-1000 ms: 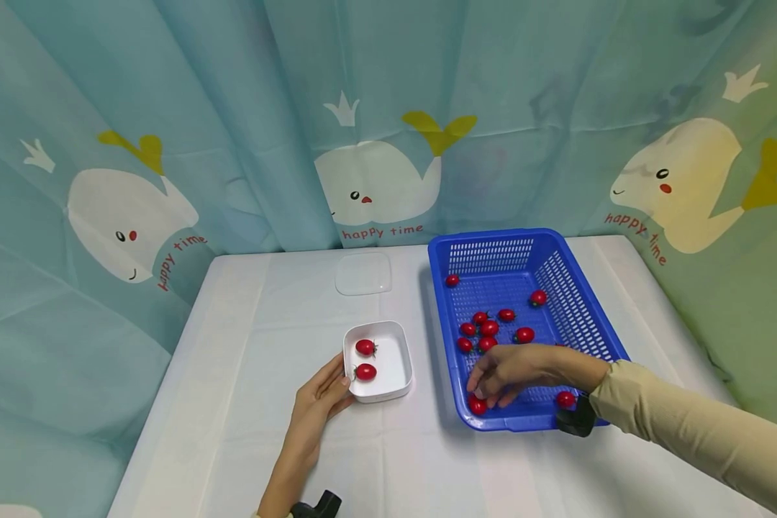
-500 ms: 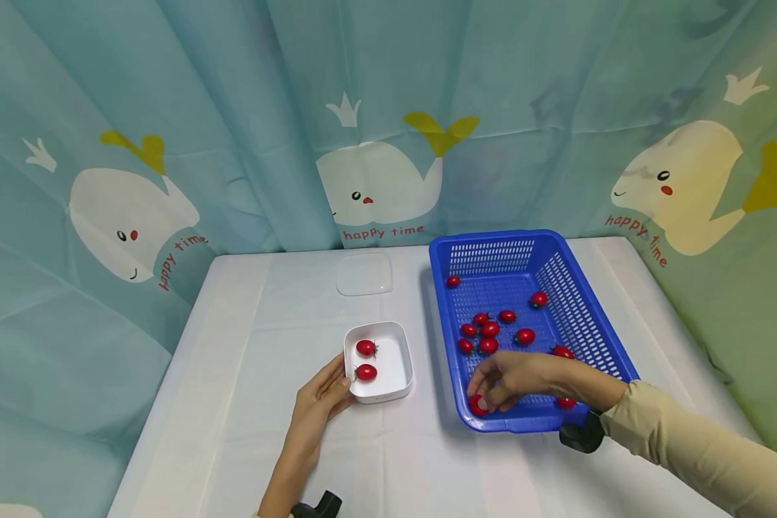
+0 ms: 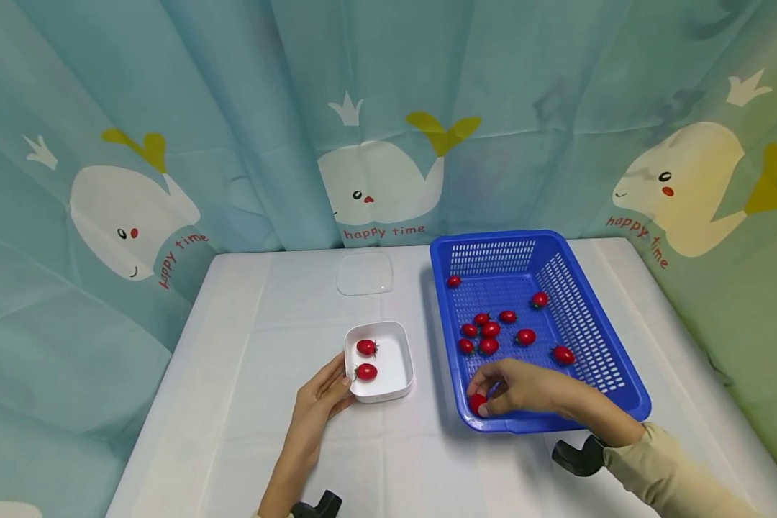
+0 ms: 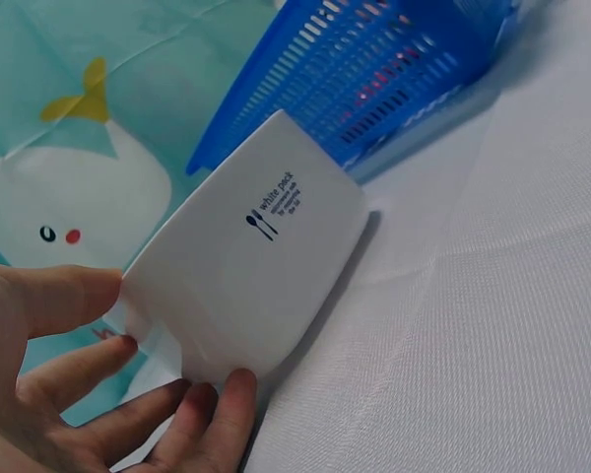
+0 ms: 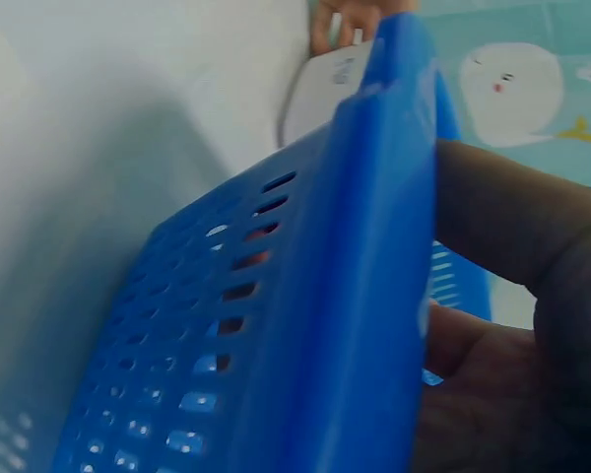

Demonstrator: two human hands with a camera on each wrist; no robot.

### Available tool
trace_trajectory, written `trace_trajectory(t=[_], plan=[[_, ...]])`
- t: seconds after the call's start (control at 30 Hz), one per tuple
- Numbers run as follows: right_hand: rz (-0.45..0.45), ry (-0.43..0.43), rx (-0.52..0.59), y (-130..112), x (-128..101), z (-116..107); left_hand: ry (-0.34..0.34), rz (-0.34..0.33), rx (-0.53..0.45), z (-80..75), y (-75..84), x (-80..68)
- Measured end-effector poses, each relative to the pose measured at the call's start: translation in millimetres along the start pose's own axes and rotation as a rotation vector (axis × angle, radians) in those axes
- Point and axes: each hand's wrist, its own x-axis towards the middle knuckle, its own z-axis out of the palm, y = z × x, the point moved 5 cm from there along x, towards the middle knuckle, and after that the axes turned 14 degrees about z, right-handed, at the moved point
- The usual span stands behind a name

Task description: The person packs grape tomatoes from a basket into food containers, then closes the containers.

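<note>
Blue basket (image 3: 596, 338) sits at 3 o'clock of the white box (image 3: 398, 374). We see the right hand (image 3: 524, 388) in its 7 o'clock corner, fingertips pinching a red tomato (image 3: 477, 403). Left hand (image 3: 317, 410) steadies the box at its 8 o'clock corner, fingers relaxed against it.

"happy time" runs in red letters under the white whale on the curtain (image 3: 378, 232), well beyond both hands, and again under the whales far to either side. On the side wall of the white container (image 4: 266, 212), just past the left hand (image 4: 98, 394), dark print beside a spoon-and-fork mark reads "white pack"; the smaller lines below are too fine to read.
</note>
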Motion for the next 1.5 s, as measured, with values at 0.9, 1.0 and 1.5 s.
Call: trace_trajectory(t=[0.9,1.0,1.5], plan=[[-0.193,0.252,0.271,-30,-23,12,-0.005,0.006,-0.002,0.4,0.5,0.5],[-0.233,0.292,0.291,-38,-19,20,-0.003,0.002,0.0,0.3,0.8,-0.1],[-0.331,0.474,0.498,-82,14,61,0.005,0.011,0.014,1.0,1.6,0.3]])
